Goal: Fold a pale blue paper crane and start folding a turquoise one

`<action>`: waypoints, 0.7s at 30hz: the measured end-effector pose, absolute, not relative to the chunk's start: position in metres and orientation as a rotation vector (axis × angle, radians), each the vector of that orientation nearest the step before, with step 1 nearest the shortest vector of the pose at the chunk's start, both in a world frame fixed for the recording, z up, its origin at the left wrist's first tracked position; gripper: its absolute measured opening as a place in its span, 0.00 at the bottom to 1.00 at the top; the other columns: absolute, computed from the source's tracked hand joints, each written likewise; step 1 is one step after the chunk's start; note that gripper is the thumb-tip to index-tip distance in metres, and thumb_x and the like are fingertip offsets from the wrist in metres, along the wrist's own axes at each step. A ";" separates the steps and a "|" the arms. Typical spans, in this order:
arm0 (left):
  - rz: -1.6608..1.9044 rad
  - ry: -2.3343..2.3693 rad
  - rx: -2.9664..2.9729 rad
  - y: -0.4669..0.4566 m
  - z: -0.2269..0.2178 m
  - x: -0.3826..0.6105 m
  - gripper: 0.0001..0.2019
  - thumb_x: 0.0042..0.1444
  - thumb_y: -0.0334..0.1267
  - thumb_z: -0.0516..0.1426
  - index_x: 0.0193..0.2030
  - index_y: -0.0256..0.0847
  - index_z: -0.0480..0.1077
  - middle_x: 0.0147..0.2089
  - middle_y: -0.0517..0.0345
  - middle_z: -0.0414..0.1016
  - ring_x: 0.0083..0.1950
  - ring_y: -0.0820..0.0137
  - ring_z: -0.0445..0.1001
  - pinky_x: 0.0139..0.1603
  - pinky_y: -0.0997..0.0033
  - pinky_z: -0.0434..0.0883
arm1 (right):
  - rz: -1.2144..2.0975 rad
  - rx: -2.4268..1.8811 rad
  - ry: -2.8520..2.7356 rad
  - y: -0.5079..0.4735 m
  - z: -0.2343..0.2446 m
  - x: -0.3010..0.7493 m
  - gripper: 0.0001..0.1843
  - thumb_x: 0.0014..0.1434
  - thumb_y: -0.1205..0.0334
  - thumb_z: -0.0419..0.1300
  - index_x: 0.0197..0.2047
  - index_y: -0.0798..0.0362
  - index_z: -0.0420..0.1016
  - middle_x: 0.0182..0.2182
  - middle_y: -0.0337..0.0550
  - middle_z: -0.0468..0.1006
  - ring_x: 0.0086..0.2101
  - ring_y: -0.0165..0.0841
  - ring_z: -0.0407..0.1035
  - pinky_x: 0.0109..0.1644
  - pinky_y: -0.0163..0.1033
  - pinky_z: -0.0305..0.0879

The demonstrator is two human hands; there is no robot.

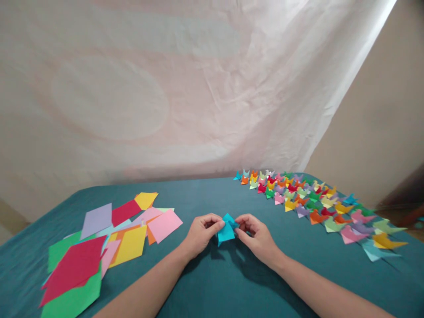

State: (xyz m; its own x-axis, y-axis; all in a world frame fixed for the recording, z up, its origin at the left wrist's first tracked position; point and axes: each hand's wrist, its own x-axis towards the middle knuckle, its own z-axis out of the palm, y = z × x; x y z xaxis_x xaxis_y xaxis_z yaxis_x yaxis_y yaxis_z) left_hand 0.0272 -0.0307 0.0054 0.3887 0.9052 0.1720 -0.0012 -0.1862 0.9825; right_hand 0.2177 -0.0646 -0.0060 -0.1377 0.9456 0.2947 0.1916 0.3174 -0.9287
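Note:
A small, partly folded turquoise paper piece (227,229) is held just above the teal tablecloth (218,282) at the centre. My left hand (201,233) pinches its left side with fingers closed. My right hand (255,236) pinches its right side, fingers curled around the paper's edge. Both forearms reach in from the bottom of the view.
Loose flat paper squares (109,238) in red, green, yellow, pink and lilac lie spread at the left. Several rows of small folded paper birds (314,203) in many colours cover the right of the table. A pale cloth backdrop (165,88) hangs behind.

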 end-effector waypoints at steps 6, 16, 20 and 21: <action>1.027 0.841 1.572 -0.032 0.008 0.027 0.12 0.52 0.45 0.60 0.30 0.35 0.75 0.33 0.54 0.73 0.35 0.70 0.69 0.38 0.72 0.66 | 0.929 -1.027 -1.564 -0.067 -0.001 0.217 0.08 0.56 0.60 0.58 0.39 0.52 0.64 0.29 0.37 0.68 0.28 0.29 0.64 0.32 0.34 0.62; 1.071 0.853 1.765 -0.032 0.005 0.025 0.08 0.54 0.39 0.59 0.32 0.38 0.76 0.36 0.53 0.74 0.38 0.68 0.71 0.41 0.71 0.67 | 0.871 -1.064 -1.598 -0.066 -0.005 0.217 0.06 0.57 0.61 0.57 0.37 0.53 0.67 0.28 0.39 0.70 0.28 0.30 0.64 0.33 0.35 0.63; 1.090 0.860 1.853 -0.036 0.007 0.026 0.06 0.55 0.38 0.59 0.33 0.39 0.76 0.36 0.54 0.74 0.39 0.68 0.72 0.43 0.71 0.67 | 0.827 -1.053 -1.638 -0.065 -0.006 0.218 0.04 0.58 0.62 0.56 0.36 0.53 0.70 0.30 0.41 0.72 0.29 0.30 0.65 0.34 0.35 0.63; 1.096 0.860 1.867 -0.037 0.008 0.027 0.06 0.55 0.38 0.59 0.33 0.39 0.76 0.36 0.54 0.74 0.39 0.68 0.72 0.43 0.72 0.67 | 0.816 -1.046 -1.651 -0.065 -0.005 0.218 0.04 0.58 0.62 0.56 0.35 0.53 0.70 0.30 0.41 0.73 0.29 0.30 0.65 0.34 0.35 0.63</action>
State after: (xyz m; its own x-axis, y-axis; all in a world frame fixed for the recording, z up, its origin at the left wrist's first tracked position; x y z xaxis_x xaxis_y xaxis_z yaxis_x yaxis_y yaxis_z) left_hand 0.0267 -0.0373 0.0077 0.3965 0.8408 0.3687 0.1576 -0.4580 0.8749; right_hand 0.2178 -0.0652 -0.0054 -0.1495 0.9143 0.3764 0.2558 0.4035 -0.8785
